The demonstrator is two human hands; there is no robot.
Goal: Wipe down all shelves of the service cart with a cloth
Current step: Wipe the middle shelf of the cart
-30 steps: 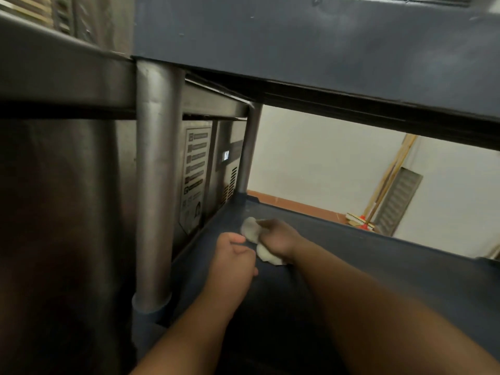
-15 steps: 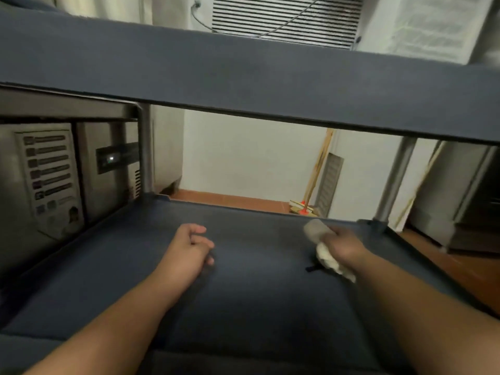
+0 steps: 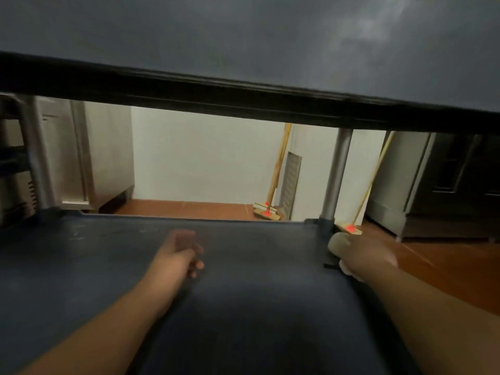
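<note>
Obs.: I am looking under the upper dark grey plastic shelf (image 3: 243, 36) of the service cart at the lower dark grey plastic shelf (image 3: 243, 293). My right hand (image 3: 365, 254) grips the pale crumpled cloth (image 3: 336, 243) at the shelf's far right corner, just beside the grey metal post (image 3: 336, 171); cloth and hand sit over the raised right rim. My left hand (image 3: 180, 251) is at mid-shelf, well apart from the right, holding nothing; its fingers look loosely curled, but motion blur stops me saying whether they touch the surface. Judgement: the step in hand is working the corner and right edge of this shelf. To do it well I would press the cloth flat into the angle where rim meets floor, run it round the foot of the post, then draw long overlapping strokes toward the near edge, with the left hand braced on the shelf so the cart does not roll. Faint pale scuffs at far left suggest that side wants another pass. Not resolved: most of the cloth is hidden under the hand; the near edge is cut off by the frame; any lower shelf and the top face of the upper one are out of sight; the frame is soft throughout. Beyond the cart, two wooden-handled brooms (image 3: 273, 185) lean on the white wall.
</note>
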